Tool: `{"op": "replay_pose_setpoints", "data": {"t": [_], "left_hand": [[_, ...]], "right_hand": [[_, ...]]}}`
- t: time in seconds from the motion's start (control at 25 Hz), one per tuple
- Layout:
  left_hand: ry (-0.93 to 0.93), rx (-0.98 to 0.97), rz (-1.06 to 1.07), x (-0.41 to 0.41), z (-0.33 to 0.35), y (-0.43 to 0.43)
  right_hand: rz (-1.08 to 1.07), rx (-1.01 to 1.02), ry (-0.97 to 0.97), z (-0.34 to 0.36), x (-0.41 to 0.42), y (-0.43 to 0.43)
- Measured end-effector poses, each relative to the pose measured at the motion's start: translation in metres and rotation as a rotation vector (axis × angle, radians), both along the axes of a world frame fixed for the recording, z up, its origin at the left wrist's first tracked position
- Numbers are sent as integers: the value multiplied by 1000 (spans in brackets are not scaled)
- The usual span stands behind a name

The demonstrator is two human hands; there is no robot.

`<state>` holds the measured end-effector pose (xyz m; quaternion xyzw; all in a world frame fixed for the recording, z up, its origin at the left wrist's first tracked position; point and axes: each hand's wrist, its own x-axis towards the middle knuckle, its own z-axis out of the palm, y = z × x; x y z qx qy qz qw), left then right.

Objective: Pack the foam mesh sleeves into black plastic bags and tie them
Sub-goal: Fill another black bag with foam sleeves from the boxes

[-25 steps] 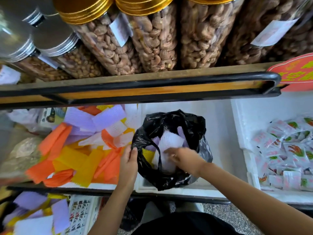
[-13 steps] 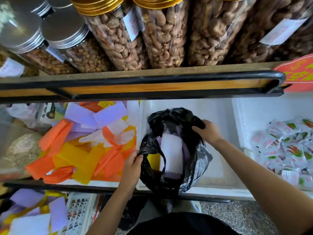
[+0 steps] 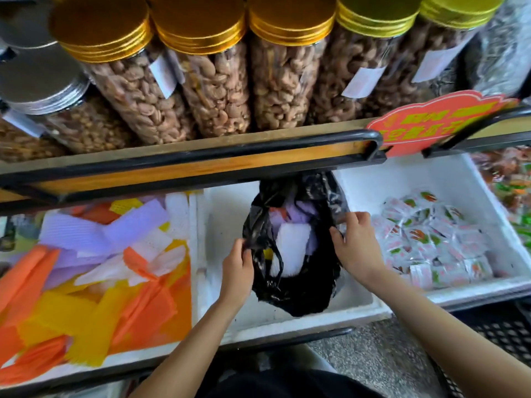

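Note:
A black plastic bag stands open in the middle white foam box. White, purple and yellow foam mesh sleeves show inside its mouth. My left hand pinches the bag's left rim. My right hand grips the right rim. A pile of loose orange, yellow, purple and white mesh sleeves fills the box to the left.
A black and wooden shelf rail overhangs the boxes, with tall jars of nuts above it. A white foam box of small snack packets sits at the right, under a red sign. Grey floor lies below.
My right hand has come down from the bag's far rim to its right rim. My left hand keeps its hold on the left rim. The view has shifted left and closer.

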<state>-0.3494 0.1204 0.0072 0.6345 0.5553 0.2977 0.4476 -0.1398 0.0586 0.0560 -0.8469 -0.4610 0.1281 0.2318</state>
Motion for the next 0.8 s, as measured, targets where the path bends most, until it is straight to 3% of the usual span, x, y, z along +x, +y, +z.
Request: {"op": "replay_pose_setpoints", "data": {"t": [0.2, 0.32, 0.44, 0.56, 0.8], "left_hand": [[159, 87, -143, -39, -4, 1], [325, 275, -319, -112, 3, 11], [457, 398, -193, -210, 6, 13], [538, 386, 51, -296, 10, 4], [632, 321, 278, -391, 20, 5]], "right_hand": [[204, 341, -176, 17, -44, -6], [461, 442, -36, 29, -110, 5], [654, 337, 93, 13, -171, 23], [796, 78, 166, -16, -225, 47], [742, -249, 105, -59, -314, 103]]}}
